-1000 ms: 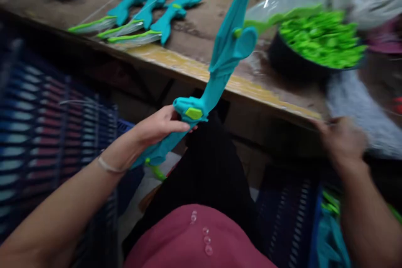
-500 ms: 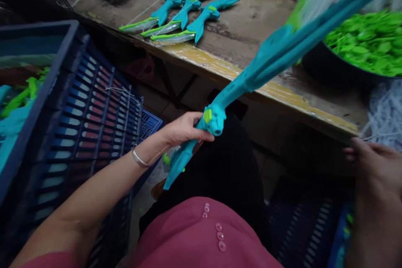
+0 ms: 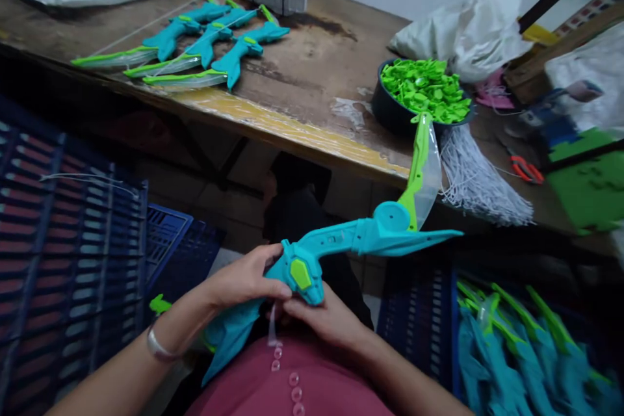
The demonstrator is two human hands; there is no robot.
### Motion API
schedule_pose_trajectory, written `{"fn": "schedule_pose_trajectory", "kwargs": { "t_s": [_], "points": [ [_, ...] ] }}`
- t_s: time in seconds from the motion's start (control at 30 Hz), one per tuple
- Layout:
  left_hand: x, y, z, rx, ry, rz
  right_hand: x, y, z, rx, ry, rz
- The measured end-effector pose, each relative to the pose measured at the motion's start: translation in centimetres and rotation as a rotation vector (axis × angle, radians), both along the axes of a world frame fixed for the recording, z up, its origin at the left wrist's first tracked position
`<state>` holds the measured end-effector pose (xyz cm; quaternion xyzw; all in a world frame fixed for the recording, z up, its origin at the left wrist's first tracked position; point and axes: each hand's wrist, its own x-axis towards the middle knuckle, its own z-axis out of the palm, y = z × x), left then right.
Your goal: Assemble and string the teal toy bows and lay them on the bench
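Note:
A teal toy bow [image 3: 336,240] with a lime-green hexagonal button lies slantwise in front of my body. My left hand [image 3: 248,279] is closed around its grip, below the button. Its far limb is lime green with a clear plastic web and points toward the table; the near limb runs down beside my shirt. My right hand [image 3: 326,318] is closed just under the grip, close to my left fingertips, its own fingertips partly hidden. A blurred white string [image 3: 272,328] hangs between the hands.
Three strung toy bows [image 3: 214,39] lie on the wooden table [image 3: 322,71]. A black basin [image 3: 390,107] of green parts, a bundle of white strings [image 3: 478,175] and orange-handled scissors [image 3: 526,169] sit farther right. Blue crates [image 3: 73,240] flank me; the right one holds more bows [image 3: 526,351].
My right hand has come from beside the string bundle to the bow's grip. The bow has been lowered toward my body and turned flatter. The view has swung right.

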<state>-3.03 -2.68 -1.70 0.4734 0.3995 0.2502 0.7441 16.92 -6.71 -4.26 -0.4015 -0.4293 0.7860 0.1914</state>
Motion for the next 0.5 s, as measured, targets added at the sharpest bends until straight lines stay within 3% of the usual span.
{"fn": "schedule_pose_trajectory", "kwargs": {
  "t_s": [0.2,0.37,0.5],
  "points": [
    [-2.1,-1.9,0.4,0.136,0.224,0.1,-1.0,1.2,0.0,-0.247,0.14,-0.23],
    [-3.5,-4.1,0.2,0.075,0.323,0.152,-0.9,3.7,-0.7,-0.247,0.218,-0.443],
    [-4.9,-6.4,-1.7,-0.036,0.414,0.166,1.6,8.0,0.4,-0.103,0.228,-0.587]
  ]
}}
